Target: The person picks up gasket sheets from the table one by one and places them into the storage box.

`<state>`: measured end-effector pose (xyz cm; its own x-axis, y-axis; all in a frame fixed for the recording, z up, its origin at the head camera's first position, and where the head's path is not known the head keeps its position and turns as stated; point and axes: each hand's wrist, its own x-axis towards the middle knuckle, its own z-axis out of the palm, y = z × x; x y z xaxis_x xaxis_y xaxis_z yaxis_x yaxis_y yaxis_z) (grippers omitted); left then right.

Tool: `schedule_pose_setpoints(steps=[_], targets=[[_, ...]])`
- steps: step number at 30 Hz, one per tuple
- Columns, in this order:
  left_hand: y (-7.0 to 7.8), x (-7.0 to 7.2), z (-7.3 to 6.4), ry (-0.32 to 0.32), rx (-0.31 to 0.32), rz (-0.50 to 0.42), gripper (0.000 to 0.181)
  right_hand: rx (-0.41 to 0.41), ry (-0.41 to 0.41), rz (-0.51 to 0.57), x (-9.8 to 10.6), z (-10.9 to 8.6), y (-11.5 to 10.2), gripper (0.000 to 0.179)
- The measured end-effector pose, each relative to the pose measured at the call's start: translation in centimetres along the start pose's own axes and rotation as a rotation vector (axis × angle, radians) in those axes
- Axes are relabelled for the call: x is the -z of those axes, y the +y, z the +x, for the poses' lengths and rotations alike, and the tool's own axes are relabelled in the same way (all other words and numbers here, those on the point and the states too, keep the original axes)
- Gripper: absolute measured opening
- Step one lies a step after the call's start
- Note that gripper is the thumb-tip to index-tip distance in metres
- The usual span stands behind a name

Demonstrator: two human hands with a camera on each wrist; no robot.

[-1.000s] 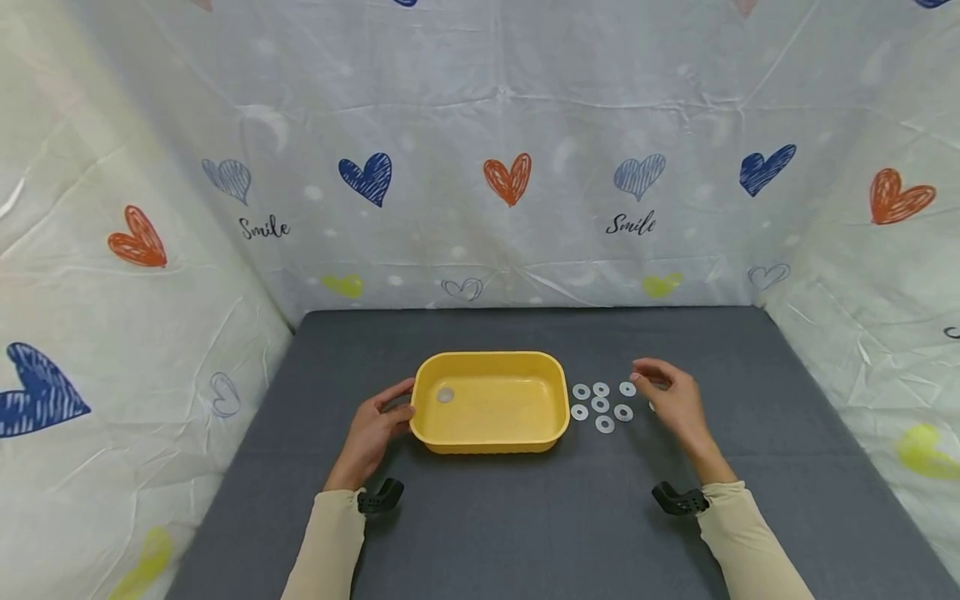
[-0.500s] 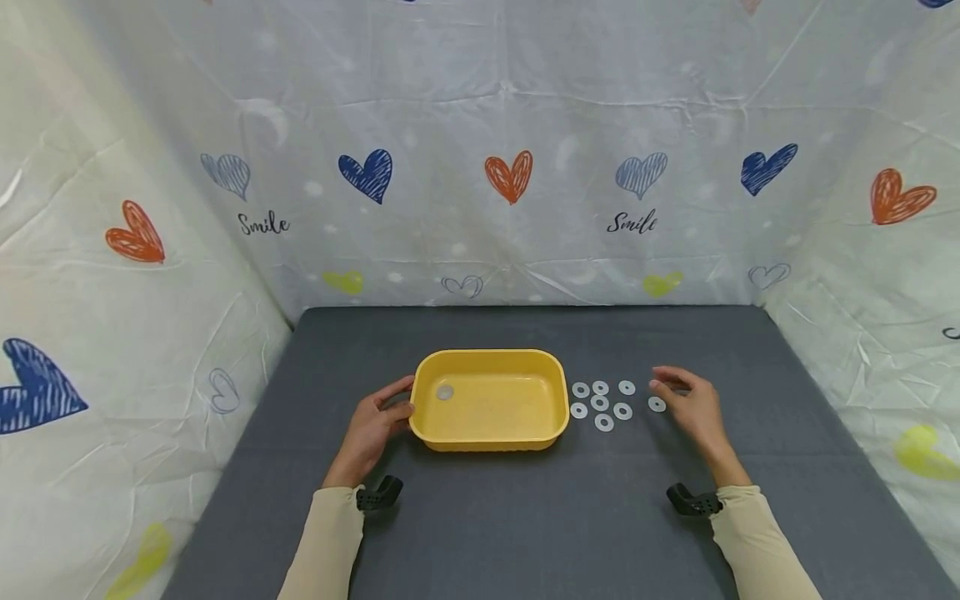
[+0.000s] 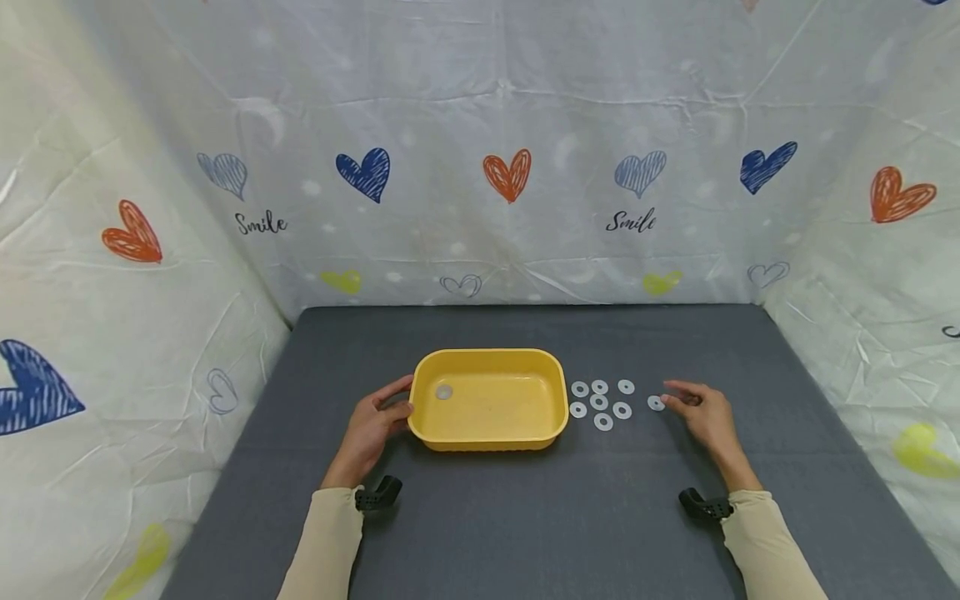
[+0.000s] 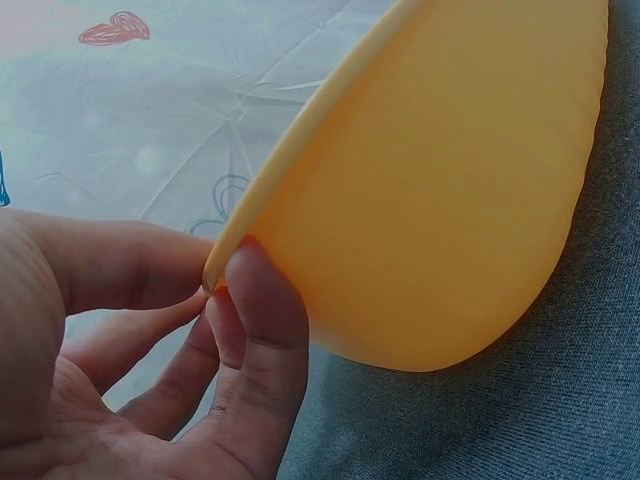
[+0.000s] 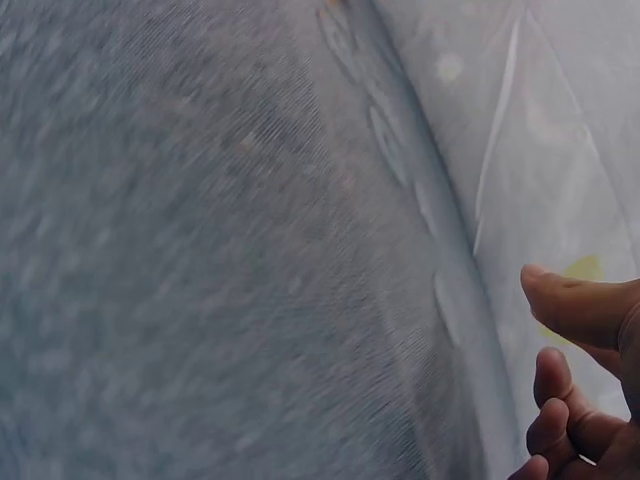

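Observation:
My left hand [image 3: 365, 437] grips the left end of a yellow plastic tub [image 3: 491, 443]. In the left wrist view the thumb and fingertips of the left hand [image 4: 190, 370] meet at the tub's rim [image 4: 290, 150]. Inside the tub, toward its left, lies a pale round disc [image 3: 444, 392]. My right hand [image 3: 705, 417] hovers right of a single flat washer [image 3: 656, 403], its thumb overlapping that washer's edge in the head view. From the right wrist, this hand [image 5: 585, 370] shows a gap between thumb and fingers, with nothing held.
Several more flat washers [image 3: 599, 402] lie loosely grouped on the dark grey tablecloth [image 3: 495, 517], just right of the tub. A white curtain [image 3: 555, 100] printed with hearts hangs behind the table and along both sides.
My right hand has shifted right and slightly nearer, away from the washer group to beside the lone washer, which came into full view. The left hand stays on the tub.

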<state>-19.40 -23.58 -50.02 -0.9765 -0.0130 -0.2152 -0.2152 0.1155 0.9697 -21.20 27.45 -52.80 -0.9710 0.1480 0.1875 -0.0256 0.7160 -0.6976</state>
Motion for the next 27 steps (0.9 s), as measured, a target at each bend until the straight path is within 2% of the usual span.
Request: schedule_pose_setpoints(steps=[10, 18, 27], targets=[[-0.1, -0.1, 0.0, 0.014, 0.015, 0.003, 0.054, 0.018, -0.052, -0.018, -0.3, -0.2, 1.1, 0.032], [-0.1, 0.0, 0.0, 0.004, 0.008, -0.003, 0.055, 0.02, -0.148, -0.063, -0.8, 0.1, 1.1, 0.034], [0.0, 0.0, -0.1, -0.016, 0.0, -0.034, 0.055, -0.003, -0.157, -0.077, -0.9, 0.3, 1.0, 0.032]])
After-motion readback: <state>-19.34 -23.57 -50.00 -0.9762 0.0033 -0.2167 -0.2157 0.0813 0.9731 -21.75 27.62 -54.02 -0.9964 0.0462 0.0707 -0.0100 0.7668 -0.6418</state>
